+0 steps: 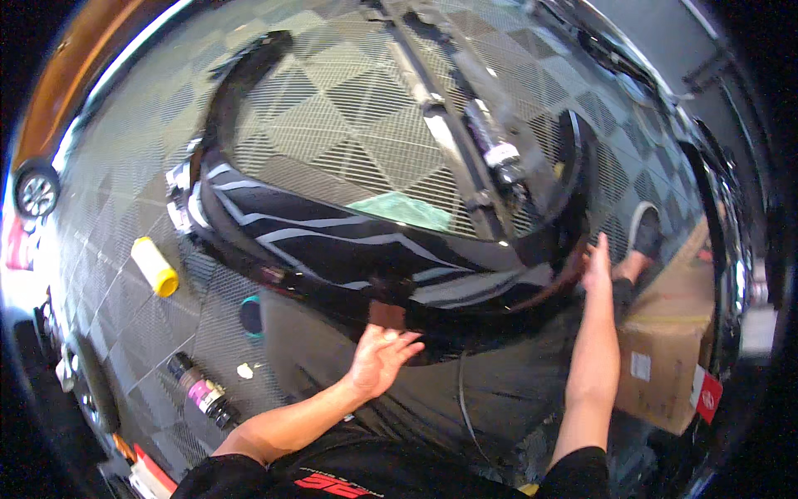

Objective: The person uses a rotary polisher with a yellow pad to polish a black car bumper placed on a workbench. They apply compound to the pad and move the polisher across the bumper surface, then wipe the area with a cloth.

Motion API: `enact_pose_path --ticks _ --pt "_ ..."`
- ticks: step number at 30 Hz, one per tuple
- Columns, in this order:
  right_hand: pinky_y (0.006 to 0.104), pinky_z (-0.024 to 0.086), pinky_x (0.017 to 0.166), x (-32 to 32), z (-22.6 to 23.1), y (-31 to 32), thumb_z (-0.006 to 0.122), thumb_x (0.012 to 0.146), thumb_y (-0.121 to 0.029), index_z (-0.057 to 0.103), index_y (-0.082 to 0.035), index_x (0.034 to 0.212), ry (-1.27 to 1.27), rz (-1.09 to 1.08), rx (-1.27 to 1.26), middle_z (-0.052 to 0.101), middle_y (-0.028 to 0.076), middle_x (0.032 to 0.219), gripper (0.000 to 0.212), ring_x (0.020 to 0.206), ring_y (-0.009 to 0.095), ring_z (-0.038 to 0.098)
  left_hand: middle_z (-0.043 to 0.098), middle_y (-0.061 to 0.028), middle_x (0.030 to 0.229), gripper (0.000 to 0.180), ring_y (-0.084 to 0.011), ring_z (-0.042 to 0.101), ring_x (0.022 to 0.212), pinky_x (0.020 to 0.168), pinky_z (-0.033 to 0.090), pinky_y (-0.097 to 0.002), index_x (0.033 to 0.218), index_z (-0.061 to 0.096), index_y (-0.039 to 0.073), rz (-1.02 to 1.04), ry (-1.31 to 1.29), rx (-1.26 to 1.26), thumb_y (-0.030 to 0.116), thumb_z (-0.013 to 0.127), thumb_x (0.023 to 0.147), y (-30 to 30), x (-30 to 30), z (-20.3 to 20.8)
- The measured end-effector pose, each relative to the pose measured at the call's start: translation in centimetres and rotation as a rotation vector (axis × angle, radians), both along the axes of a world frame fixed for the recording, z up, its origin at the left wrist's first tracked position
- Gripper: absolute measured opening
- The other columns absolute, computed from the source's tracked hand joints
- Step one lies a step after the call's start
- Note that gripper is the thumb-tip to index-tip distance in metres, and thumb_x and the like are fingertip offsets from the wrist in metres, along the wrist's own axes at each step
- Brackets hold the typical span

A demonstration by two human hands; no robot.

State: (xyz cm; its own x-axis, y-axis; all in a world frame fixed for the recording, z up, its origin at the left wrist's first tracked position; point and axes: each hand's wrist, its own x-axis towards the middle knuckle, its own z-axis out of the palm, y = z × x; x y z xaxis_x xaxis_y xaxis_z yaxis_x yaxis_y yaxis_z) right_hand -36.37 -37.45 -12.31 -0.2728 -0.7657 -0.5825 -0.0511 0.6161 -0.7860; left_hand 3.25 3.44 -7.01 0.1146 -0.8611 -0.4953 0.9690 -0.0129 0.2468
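A glossy black car bumper [332, 249] lies curved across the middle, its two ends reaching away from me. My left hand [384, 359] is at its near lower edge, palm up and fingers spread. A reddish-brown patch, seemingly the hand's reflection, shows on the bumper just above it. At the bumper's right end my right hand [595, 264] rests along the side with its fingers stretched out. A pale green cloth [403, 210] lies beyond the near wall of the bumper, partly hidden by it.
A yellow-capped bottle [155, 268], a dark bottle with a purple label [202, 391] and a teal-edged roll [250, 318] are on the left. Long dark bars [449, 125] and another dark bottle [499, 154] lie beyond. A cardboard box [665, 366] stands at right, near a shoe [644, 229].
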Motion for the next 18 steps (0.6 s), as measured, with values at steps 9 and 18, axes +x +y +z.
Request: enact_pose_path --ticks 9,18 --pt "0.0359 0.045 0.080 -0.2 0.9 -1.5 0.050 0.083 -0.085 0.066 -0.006 0.103 0.101 0.121 0.031 0.065 0.007 0.091 0.083 0.084 0.022 0.058 0.061 -0.0264 0.134 0.054 -0.0392 0.063 0.121 0.105 0.050 -0.0468 0.134 0.054 -0.002 -0.288 -0.237 0.275 0.040 0.039 0.105 6.6 11.6 5.3" --pt "0.0368 0.040 0.073 2.4 -1.2 -2.5 0.048 0.075 -0.092 0.060 -0.012 0.097 0.069 -0.043 0.022 0.060 0.005 0.088 0.084 0.080 0.022 0.052 0.050 -0.0205 0.144 0.093 -0.0363 0.048 0.133 0.114 0.036 -0.0487 0.153 0.032 0.001 0.576 -0.235 0.356 0.072 0.041 0.094 6.8 27.9 -1.0"
